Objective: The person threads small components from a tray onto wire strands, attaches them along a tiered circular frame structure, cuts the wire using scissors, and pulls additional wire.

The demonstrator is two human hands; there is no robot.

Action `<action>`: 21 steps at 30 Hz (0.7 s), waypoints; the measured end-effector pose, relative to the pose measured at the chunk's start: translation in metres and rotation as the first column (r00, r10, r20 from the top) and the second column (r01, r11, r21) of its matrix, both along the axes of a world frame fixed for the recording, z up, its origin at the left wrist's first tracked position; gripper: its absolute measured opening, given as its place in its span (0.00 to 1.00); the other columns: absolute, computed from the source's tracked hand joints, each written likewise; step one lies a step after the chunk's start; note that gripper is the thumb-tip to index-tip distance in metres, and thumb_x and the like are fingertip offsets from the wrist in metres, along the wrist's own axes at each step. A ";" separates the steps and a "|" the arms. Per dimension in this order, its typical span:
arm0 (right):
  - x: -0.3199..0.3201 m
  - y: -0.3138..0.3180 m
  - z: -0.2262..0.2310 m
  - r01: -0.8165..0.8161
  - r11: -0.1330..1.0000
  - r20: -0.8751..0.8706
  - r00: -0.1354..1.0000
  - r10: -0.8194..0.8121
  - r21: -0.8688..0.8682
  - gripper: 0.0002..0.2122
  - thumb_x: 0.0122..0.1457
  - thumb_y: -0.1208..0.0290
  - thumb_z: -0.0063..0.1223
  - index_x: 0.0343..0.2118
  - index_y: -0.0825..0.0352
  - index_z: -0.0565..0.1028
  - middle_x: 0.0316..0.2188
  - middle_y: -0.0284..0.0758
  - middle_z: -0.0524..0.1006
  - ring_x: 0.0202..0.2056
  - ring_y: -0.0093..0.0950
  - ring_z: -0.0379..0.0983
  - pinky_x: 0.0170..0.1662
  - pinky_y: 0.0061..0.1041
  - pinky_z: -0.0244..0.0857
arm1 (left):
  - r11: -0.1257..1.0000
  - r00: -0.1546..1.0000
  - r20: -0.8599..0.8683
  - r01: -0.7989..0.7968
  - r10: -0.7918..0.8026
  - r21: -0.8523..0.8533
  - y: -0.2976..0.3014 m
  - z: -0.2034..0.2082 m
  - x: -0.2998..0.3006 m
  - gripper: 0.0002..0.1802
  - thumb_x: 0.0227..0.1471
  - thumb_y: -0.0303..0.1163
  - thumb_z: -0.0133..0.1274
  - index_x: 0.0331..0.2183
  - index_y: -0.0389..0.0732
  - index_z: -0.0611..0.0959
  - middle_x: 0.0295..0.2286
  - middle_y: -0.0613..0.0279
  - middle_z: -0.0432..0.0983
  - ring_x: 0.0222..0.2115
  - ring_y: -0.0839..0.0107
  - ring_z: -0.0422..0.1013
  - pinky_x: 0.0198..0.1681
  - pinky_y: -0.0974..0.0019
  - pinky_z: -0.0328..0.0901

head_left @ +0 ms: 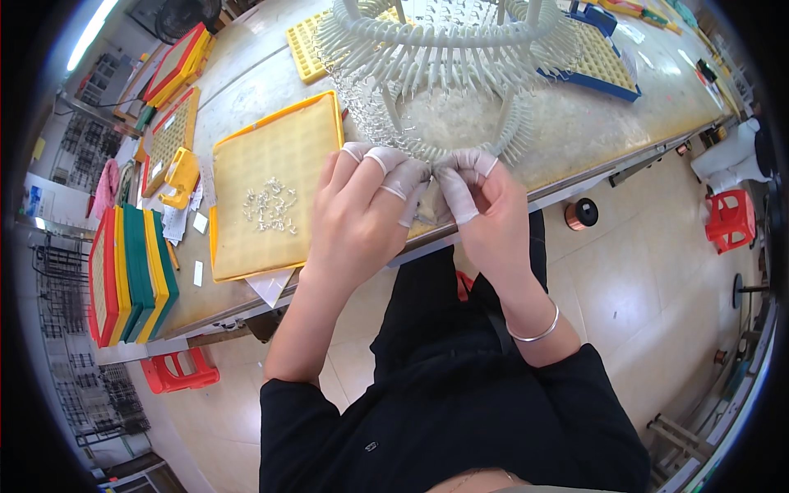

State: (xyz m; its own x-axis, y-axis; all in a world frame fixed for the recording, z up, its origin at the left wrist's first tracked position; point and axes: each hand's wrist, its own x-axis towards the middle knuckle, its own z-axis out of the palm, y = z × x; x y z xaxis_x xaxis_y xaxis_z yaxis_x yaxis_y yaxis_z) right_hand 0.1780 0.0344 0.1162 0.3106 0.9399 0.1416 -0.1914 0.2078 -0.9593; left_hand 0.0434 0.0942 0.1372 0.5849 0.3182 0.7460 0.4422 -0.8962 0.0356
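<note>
A round, tiered whitish rack (444, 36) with many prongs and small hooks stands at the table's near edge. Both hands meet at the near side of its lower ring, wearing white finger cots on several fingertips. My left hand (362, 205) is closed in a pinch at the ring. Close beside it, my right hand (491, 201) pinches too, thumb against fingers. Whatever sits between the fingertips is too small and covered to make out. Left of my left hand lies a shallow yellow tray (288, 148), holding a loose pile of small silvery metal pieces (271, 205).
Stacked red, yellow and green trays (136, 275) stand at the table's left edge, near a yellow tape dispenser (179, 177). A blue-and-yellow tray (604, 62) lies behind the rack. On the floor are a copper-coloured wire spool (582, 214) and a red stool (730, 220).
</note>
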 end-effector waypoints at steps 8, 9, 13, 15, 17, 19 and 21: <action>0.008 0.007 -0.007 -0.051 0.995 0.071 0.996 0.057 -0.086 0.05 0.56 0.78 0.49 0.34 0.73 0.70 0.21 0.28 0.72 0.23 0.13 0.64 0.26 0.13 0.60 | 0.971 0.983 0.174 0.091 -0.052 -0.220 0.006 -0.011 0.000 0.12 0.33 0.21 0.58 0.28 0.37 0.78 0.27 0.60 0.69 0.29 0.60 0.66 0.33 0.63 0.62; 0.009 0.004 -0.007 -0.122 0.982 -0.043 0.992 0.117 -0.144 0.05 0.56 0.77 0.48 0.34 0.72 0.70 0.21 0.28 0.71 0.22 0.13 0.64 0.25 0.13 0.59 | 0.971 0.983 0.175 0.091 -0.052 -0.220 0.005 -0.015 0.001 0.12 0.33 0.21 0.58 0.28 0.37 0.78 0.27 0.60 0.69 0.29 0.60 0.66 0.33 0.63 0.62; 0.017 -0.007 -0.017 -0.395 0.907 -0.466 0.836 0.289 -0.146 0.06 0.58 0.72 0.46 0.35 0.69 0.71 0.19 0.26 0.70 0.20 0.15 0.65 0.21 0.13 0.59 | 1.000 0.979 0.205 0.001 -0.002 0.002 -0.002 -0.023 0.006 0.13 0.33 0.22 0.59 0.28 0.38 0.79 0.26 0.61 0.70 0.28 0.63 0.66 0.31 0.64 0.62; 0.016 -0.011 -0.016 -0.371 0.916 -0.456 0.849 0.269 -0.150 0.07 0.58 0.71 0.46 0.35 0.69 0.70 0.19 0.27 0.69 0.20 0.15 0.65 0.20 0.14 0.59 | 1.000 0.976 0.219 -0.016 0.013 0.010 -0.006 -0.021 0.007 0.12 0.33 0.21 0.60 0.28 0.39 0.79 0.26 0.61 0.70 0.27 0.64 0.66 0.31 0.65 0.62; 0.013 -0.010 -0.016 -0.350 0.924 -0.449 0.858 0.251 -0.153 0.08 0.59 0.70 0.45 0.35 0.69 0.70 0.19 0.27 0.69 0.20 0.16 0.66 0.20 0.14 0.60 | 0.990 0.954 0.298 0.053 -0.012 -0.131 -0.008 -0.017 0.004 0.10 0.35 0.21 0.60 0.26 0.38 0.80 0.26 0.61 0.71 0.28 0.64 0.67 0.31 0.66 0.63; 0.011 -0.007 -0.016 -0.280 0.943 -0.371 0.907 0.199 -0.178 0.08 0.58 0.70 0.46 0.37 0.69 0.70 0.21 0.28 0.70 0.21 0.16 0.66 0.21 0.14 0.62 | 0.954 0.940 0.338 0.064 0.040 -0.292 -0.013 -0.012 -0.010 0.09 0.36 0.21 0.60 0.26 0.38 0.80 0.26 0.61 0.71 0.28 0.64 0.67 0.31 0.67 0.63; 0.011 -0.004 -0.021 -0.267 0.950 -0.361 0.912 0.195 -0.162 0.08 0.58 0.71 0.46 0.37 0.69 0.70 0.21 0.28 0.70 0.22 0.17 0.67 0.22 0.15 0.64 | 0.893 0.923 0.369 0.071 0.111 -0.445 -0.010 -0.011 -0.031 0.08 0.37 0.21 0.60 0.26 0.38 0.80 0.25 0.60 0.71 0.28 0.65 0.67 0.32 0.67 0.63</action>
State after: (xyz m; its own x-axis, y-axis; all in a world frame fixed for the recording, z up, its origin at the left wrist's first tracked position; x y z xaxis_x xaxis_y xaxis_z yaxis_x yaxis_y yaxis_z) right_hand 0.1892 0.0309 0.0951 0.0760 0.9880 -0.1346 -0.5286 -0.0745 -0.8456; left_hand 0.0121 0.0845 0.1262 0.2799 0.6747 0.6830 0.3310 -0.7356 0.5910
